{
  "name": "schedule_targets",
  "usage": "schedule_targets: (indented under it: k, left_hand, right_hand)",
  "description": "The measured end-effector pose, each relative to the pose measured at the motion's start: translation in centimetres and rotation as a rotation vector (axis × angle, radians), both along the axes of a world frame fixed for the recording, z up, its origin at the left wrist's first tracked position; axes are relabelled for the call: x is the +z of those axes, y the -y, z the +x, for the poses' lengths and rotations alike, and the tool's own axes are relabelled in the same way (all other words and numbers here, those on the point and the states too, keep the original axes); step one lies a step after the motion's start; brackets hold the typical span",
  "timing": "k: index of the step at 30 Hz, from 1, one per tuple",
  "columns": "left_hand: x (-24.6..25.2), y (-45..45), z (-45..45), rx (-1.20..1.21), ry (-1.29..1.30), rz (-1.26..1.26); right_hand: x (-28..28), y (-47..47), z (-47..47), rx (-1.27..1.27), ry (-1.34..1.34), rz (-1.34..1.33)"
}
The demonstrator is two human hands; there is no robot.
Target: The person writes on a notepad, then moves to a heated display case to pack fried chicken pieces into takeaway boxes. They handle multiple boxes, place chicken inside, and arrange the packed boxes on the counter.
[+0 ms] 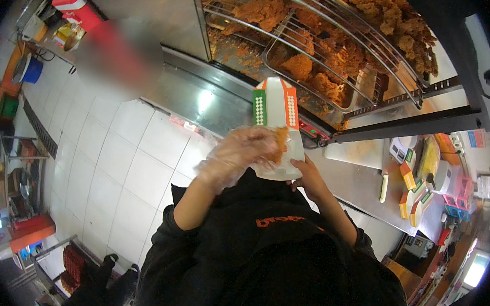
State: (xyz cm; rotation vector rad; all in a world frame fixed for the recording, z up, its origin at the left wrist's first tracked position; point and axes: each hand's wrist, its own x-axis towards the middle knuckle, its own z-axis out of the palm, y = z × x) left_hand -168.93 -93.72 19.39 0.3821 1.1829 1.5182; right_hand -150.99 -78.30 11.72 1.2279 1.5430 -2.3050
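My left hand [245, 151] wears a clear plastic glove and comes in from the left, slightly blurred. Its fingers hold a piece of breaded fried chicken [278, 148] against the inside of a paper food carton [277, 106]. The carton is pale inside, with green and orange printed sides, and lies tilted in front of my body. My bare right hand [308, 176] grips the carton's lower right edge, thumb on top and fingers underneath. Part of the chicken is hidden behind the gloved fingers.
A lit warming cabinet with wire racks [331, 40] and a metal tray [348, 107] of fried chicken stands ahead. To the right, a steel counter [361, 182] holds a white cutting board [354, 154], a knife [383, 189] and several cartons [420, 203]. A person in black [87, 302] is at lower left.
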Motion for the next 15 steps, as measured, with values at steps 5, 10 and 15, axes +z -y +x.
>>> schedule_targets:
  k: [5,10,15]
  left_hand:
    - [-2.0,-1.6,0.6,-0.054,-1.000,-0.211]
    - [-2.5,-6.5,-8.8,0.460,-1.475,-0.091]
    - [-3.5,-15.6,-19.6,0.057,-1.743,-0.818]
  right_hand:
    - [-1.2,0.6,-0.4,-0.033,0.029,0.022]
    - [-4.0,-0.1,2.2,-0.118,-0.060,0.031]
    - [-5.1,0.8,4.7,-0.175,-0.059,0.318]
